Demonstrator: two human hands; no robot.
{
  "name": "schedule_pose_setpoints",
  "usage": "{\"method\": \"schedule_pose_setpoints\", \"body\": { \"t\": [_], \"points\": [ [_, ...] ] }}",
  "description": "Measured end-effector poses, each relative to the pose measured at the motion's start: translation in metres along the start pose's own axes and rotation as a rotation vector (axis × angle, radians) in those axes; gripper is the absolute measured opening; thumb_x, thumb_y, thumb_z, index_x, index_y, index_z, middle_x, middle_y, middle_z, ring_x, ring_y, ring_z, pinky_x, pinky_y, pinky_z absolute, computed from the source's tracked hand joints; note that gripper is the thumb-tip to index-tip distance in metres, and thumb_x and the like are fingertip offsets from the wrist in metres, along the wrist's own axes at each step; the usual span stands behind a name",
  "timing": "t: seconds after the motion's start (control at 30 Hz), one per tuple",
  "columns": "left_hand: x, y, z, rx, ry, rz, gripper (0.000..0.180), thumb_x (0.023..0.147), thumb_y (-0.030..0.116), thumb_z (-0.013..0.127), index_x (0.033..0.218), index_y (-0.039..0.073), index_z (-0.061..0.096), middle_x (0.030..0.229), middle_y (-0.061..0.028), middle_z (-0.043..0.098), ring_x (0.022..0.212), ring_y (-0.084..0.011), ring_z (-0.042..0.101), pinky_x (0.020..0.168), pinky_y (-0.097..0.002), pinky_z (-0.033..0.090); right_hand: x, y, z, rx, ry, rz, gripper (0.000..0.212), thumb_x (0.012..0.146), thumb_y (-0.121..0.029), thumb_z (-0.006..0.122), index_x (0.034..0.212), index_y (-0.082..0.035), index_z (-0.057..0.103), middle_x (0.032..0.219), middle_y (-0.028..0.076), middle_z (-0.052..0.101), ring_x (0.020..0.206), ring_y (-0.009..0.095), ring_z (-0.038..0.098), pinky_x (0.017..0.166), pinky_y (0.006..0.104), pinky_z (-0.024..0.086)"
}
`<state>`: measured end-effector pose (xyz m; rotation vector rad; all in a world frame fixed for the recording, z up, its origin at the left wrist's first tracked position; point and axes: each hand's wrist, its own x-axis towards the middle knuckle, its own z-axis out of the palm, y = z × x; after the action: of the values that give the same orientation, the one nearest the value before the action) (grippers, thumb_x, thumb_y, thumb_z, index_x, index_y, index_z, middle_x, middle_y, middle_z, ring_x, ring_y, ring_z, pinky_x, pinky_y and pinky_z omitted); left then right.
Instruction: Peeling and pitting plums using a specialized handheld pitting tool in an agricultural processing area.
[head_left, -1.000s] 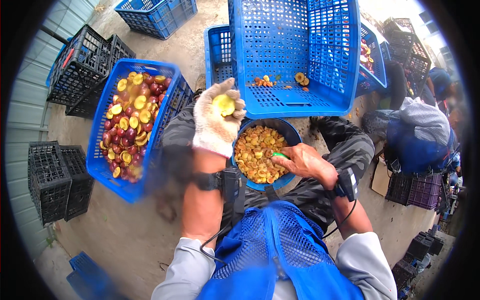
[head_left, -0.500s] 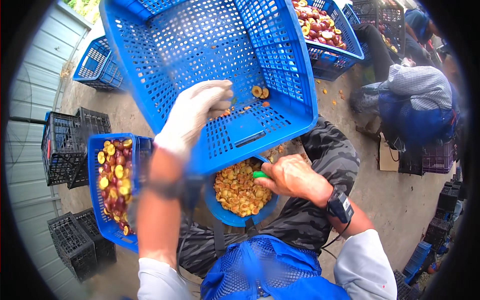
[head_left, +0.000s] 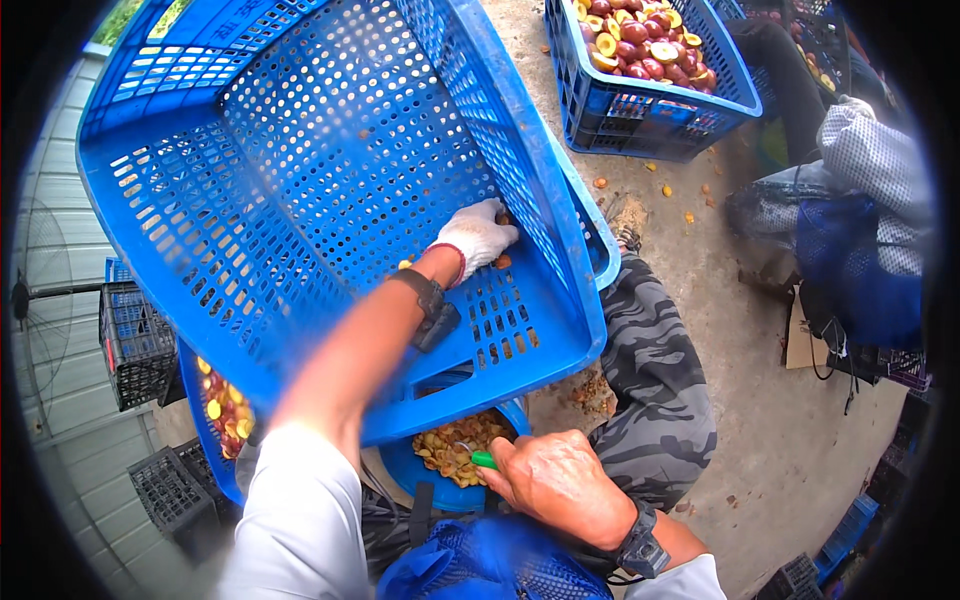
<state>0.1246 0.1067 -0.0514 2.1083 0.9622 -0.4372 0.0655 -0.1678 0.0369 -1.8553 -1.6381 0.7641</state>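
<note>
The big blue crate [head_left: 520, 374] hides the far rim of the blue bucket [head_left: 465, 497]. The gloved left hand [head_left: 476, 243] is now lower in the crate, beside its right wall, apparently bringing fruit pieces [head_left: 502, 262] within reach; its grip cannot be confirmed. The right hand [head_left: 560, 487] stays clenched on a green-handled tool [head_left: 484, 460] over the bucket's right edge.

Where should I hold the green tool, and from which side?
Probably by its green handle, coming from the right, as the right hand does. The thin metal end points left, over the fruit in the tub, so the handle side stays clear of it.
</note>
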Motion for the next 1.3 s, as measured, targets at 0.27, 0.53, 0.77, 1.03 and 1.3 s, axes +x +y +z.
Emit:
{"method": "schedule_pose_setpoints", "body": {
  "t": [0.27, 0.53, 0.77, 1.03, 1.3],
  "points": [
    [-0.002, -0.007, 0.01, 0.139, 0.017, 0.094, 0.042, 0.074, 0.021, 0.064, 0.108, -0.003, 0.055, 0.102, -0.0199, 0.064, 0.09, -0.03, 0.065, 0.08, -0.0365, 0.05, 0.003, 0.002, 0.007, 0.04, 0.054, 0.024, 0.031, 0.087, -0.031, 0.061, 0.071, -0.008, 0.049, 0.05, 0.009, 0.052, 0.048, 0.028, 0.057, 0.045, 0.04, 0.043],
    [-0.01, -0.014, -0.015, -0.425, -0.112, -0.024, 0.032, 0.08, 0.015, 0.061, 0.106, -0.003, 0.057, 0.084, -0.0115, 0.063, 0.065, -0.0164, 0.06, 0.056, -0.0271, 0.048, 0.01, 0.017, 0.019, 0.051, 0.26, -0.106, 0.034, 0.085, -0.034, 0.063, 0.069, -0.007, 0.049, 0.048, 0.012, 0.05, 0.048, 0.033, 0.056, 0.046, 0.0433, 0.042],
    [-0.176, 0.021, -0.084, -0.757, 0.155, 0.43, 0.041, 0.076, 0.012, 0.059, 0.114, -0.001, 0.054, 0.106, -0.0109, 0.061, 0.091, -0.0183, 0.063, 0.072, -0.0287, 0.055, 0.016, 0.048, -0.051, -0.107, 0.076, 0.1, 0.034, 0.084, -0.035, 0.064, 0.072, -0.004, 0.055, 0.057, 0.019, 0.054, 0.059, 0.04, 0.057, 0.053, 0.0478, 0.043],
    [-0.222, -0.05, 0.066, -0.288, 0.422, -0.036, 0.031, 0.079, 0.018, 0.057, 0.106, 0.004, 0.06, 0.092, -0.0152, 0.066, 0.083, -0.0275, 0.066, 0.071, -0.0371, 0.051, 0.034, 0.068, -0.078, 0.436, -0.053, 0.189, 0.041, 0.085, -0.039, 0.067, 0.077, 0.0, 0.057, 0.058, 0.004, 0.042, 0.057, 0.01, 0.037, 0.051, 0.0317, 0.036],
    [-0.165, -0.08, 0.148, 0.295, 0.051, 0.177, 0.044, 0.078, 0.017, 0.055, 0.121, 0.007, 0.052, 0.112, -0.0196, 0.06, 0.101, -0.0351, 0.06, 0.086, -0.0452, 0.048, 0.03, 0.069, 0.001, 0.075, 0.034, 0.312, 0.034, 0.08, -0.035, 0.063, 0.088, -0.003, 0.065, 0.074, 0.024, 0.063, 0.075, 0.042, 0.062, 0.068, 0.0489, 0.048]
  ]
}}
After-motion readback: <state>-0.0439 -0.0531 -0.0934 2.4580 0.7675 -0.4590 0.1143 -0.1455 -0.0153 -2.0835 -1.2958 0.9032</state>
